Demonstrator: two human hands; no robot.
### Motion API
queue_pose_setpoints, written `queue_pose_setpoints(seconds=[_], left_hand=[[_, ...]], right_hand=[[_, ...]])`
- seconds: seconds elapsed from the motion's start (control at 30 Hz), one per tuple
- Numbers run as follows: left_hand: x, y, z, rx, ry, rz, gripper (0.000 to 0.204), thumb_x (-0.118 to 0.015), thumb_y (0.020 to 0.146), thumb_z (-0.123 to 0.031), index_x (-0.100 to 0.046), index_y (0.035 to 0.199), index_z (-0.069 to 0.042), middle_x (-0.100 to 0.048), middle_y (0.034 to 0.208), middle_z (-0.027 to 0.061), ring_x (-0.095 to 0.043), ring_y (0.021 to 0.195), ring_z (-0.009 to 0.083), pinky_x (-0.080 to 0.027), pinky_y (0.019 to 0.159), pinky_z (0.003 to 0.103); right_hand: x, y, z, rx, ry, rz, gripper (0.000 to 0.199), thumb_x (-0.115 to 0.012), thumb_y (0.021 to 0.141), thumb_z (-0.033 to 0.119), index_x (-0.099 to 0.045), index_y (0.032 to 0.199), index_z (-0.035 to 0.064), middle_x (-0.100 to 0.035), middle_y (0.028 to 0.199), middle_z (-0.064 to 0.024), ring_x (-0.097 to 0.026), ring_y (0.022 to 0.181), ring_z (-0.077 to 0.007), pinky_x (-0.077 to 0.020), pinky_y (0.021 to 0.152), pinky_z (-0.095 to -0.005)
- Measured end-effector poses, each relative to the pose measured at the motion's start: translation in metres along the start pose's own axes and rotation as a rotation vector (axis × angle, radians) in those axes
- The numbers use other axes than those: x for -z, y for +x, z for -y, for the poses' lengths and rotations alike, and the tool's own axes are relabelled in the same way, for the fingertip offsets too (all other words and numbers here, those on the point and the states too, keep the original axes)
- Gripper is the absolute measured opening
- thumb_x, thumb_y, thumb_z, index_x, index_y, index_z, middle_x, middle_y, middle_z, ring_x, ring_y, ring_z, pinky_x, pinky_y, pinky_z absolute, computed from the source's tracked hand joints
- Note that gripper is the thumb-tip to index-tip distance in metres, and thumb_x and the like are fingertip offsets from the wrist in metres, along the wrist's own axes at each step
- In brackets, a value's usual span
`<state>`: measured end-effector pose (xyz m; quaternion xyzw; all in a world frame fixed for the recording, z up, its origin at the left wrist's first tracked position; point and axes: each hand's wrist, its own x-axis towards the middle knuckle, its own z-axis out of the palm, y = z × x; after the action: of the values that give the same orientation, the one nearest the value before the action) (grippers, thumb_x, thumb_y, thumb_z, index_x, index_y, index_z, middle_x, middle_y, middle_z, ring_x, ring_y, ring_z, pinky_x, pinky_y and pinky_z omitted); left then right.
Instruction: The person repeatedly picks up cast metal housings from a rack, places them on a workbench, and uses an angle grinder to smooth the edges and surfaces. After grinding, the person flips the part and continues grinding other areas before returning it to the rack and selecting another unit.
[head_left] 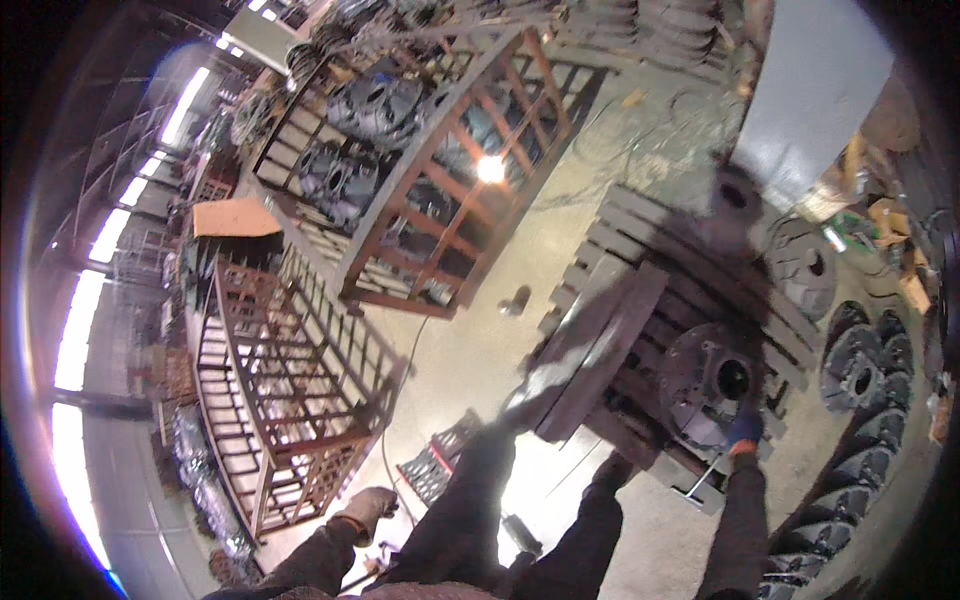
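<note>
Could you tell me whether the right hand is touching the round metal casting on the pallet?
Touching: the head view shows the gloved right hand on the lower rim of the round casting.

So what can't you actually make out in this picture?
- Right hand, head view: gloved, at the round metal casting; its grip is too small to judge.
- Left hand: gloved, nothing visibly held.
- Thin tool under the right hand: too small to identify.
- Castings in the rust-red rack: bars and glare hide them.

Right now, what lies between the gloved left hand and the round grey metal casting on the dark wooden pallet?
In the head view, between the left hand and the round casting lie the person's dark-trousered legs and a dark plank tilted on the pallet.
</note>
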<state>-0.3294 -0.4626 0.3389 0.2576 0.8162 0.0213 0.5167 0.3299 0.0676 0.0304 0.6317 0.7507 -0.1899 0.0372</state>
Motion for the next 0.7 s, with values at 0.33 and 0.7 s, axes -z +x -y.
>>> queue_pose_setpoints(seconds=[0.33, 0.7], left_hand=[[-0.111, -0.094, 0.041, 0.865, -0.602, 0.011, 0.024, -0.065, 0.109, -0.019, -0.074, 0.121, 0.000, -0.077, 0.106, 0.0079, -0.075, 0.094, 0.0157, -0.062, 0.081, 0.030], [-0.054, -0.043, 0.116, 0.418, -0.445, 0.161, 0.033, -0.074, 0.088, -0.012, -0.072, 0.120, -0.006, -0.075, 0.104, 0.0037, -0.073, 0.096, 0.0146, -0.060, 0.090, 0.028]], right_hand=[[-0.096, 0.107, -0.082, 0.258, -0.243, 0.627, 0.067, -0.067, 0.099, 0.055, -0.067, 0.145, 0.0074, -0.061, 0.152, -0.0250, -0.053, 0.143, -0.0480, -0.0411, 0.122, -0.0554], [-0.117, 0.088, 0.009, 0.202, -0.497, 0.545, 0.041, -0.061, 0.103, 0.036, -0.074, 0.134, 0.0123, -0.071, 0.139, -0.0206, -0.067, 0.127, -0.0419, -0.0506, 0.107, -0.0584]])
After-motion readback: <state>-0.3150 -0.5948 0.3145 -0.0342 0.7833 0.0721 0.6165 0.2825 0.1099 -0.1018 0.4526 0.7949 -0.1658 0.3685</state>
